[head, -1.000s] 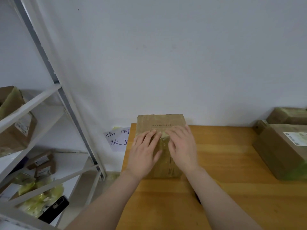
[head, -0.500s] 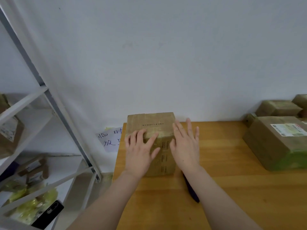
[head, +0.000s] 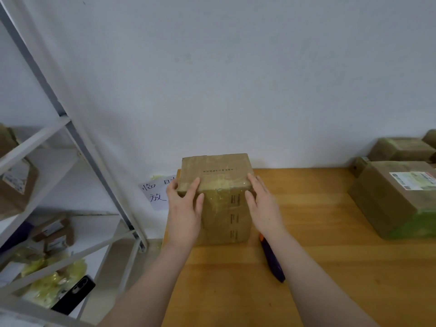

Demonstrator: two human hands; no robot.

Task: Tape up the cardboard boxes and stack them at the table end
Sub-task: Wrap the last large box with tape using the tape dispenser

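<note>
Cardboard box (head: 219, 208) upright at the far left corner of the wooden surface (head: 318, 256), close to the white wall (head: 236, 79); glossy yellowish tape over its top front edge and down its near face; a line of small print on the top, columns of print down the near face, too small to read; left grip (head: 184, 208) clasped round the box's upper left corner, fingers wrapped to the left side, thumb on the near face; right grip (head: 264, 204) laid against the upper right edge, fingers straight along the right side, thumb on the near face, holding nothing closed; box thus held between the two; purple tool with an orange tip (head: 271, 260) flat on the surface just beside the box's lower right corner, partly under the right forearm; well apart on the right, a larger taped box with a printed label (head: 389, 201), greenish tape at its near end; behind it a smaller box (head: 398, 149) by the wall; left of the held box, a white paper note with handwritten characters (head: 155, 194) on the wall, partly hidden by the left grip; further left, a grey metal shelf rack (head: 70, 142) with small boxes, crumpled yellowish plastic (head: 49, 279) and a black phone (head: 75, 293) on its lower shelves.
</note>
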